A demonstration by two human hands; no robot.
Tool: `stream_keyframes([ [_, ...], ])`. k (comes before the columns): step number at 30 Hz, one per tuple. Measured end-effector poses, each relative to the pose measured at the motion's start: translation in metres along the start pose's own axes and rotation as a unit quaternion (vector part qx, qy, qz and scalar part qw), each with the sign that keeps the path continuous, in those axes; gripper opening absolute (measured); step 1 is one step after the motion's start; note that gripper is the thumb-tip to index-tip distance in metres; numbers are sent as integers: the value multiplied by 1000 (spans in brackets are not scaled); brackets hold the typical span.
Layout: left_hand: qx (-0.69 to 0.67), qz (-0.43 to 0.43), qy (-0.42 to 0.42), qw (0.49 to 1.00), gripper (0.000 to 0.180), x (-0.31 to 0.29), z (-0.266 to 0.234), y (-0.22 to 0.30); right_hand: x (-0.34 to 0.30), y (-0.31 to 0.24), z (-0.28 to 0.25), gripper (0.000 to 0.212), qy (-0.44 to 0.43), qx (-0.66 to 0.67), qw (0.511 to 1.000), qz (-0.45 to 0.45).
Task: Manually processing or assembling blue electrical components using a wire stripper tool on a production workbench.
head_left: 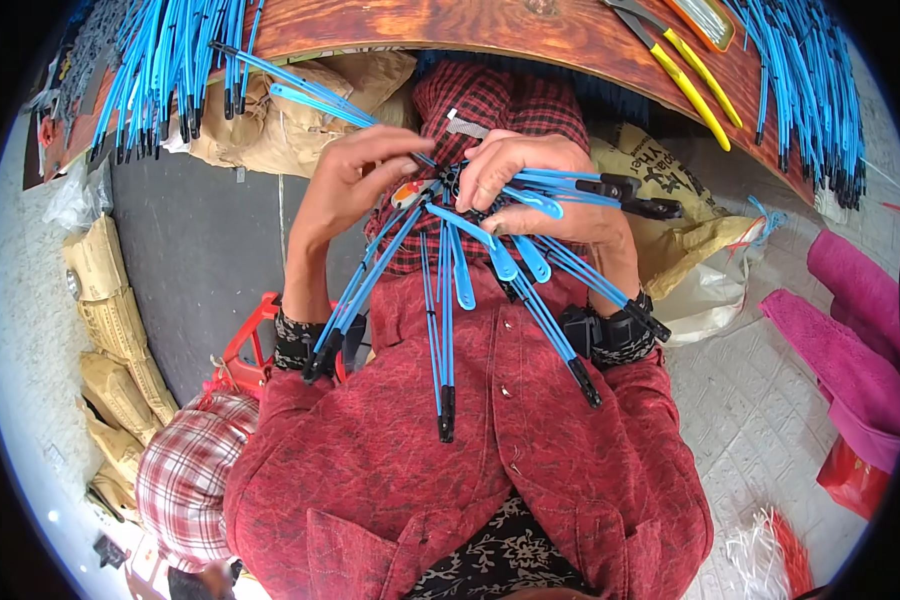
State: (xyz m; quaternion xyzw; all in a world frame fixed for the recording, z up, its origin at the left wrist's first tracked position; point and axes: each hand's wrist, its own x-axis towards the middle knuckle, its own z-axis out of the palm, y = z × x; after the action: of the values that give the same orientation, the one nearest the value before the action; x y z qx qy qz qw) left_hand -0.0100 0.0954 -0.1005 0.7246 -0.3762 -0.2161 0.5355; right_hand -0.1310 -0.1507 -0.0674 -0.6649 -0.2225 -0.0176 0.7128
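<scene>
A spoked frame of thin blue rods (447, 330) with black end pieces spreads over my lap from a dark central hub. Flat blue paddle-shaped pieces (475, 228) fan out between the rods. My right hand (535, 180) grips the frame close to the hub, fingers bent over it and thumb underneath. Left of the hub is my left hand (362, 182), its thumb and fingers apart and nothing visibly held. More blue rods (315, 95) stretch from behind its fingers toward the bench. The hub itself is partly hidden by my right fingers.
A wooden bench (450, 25) curves ahead, bearing bundles of blue rods (175, 70) at left and more blue rods (810, 90) at right. Yellow-handled pliers (690, 85) lie at its edge. A red stool (250, 350) stands left; purple cloth (840, 350) lies right.
</scene>
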Motion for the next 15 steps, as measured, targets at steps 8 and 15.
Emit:
stream_keyframes([
  [8, 4, 25, 21, 999, 22, 8, 18, 17, -2, -8, -1, 23, 21, 37, 998, 55],
  [15, -144, -78, 116, 980, 21, -6, 45, 34, 0, -8, -5, 27, 26, -4, 998, 63],
])
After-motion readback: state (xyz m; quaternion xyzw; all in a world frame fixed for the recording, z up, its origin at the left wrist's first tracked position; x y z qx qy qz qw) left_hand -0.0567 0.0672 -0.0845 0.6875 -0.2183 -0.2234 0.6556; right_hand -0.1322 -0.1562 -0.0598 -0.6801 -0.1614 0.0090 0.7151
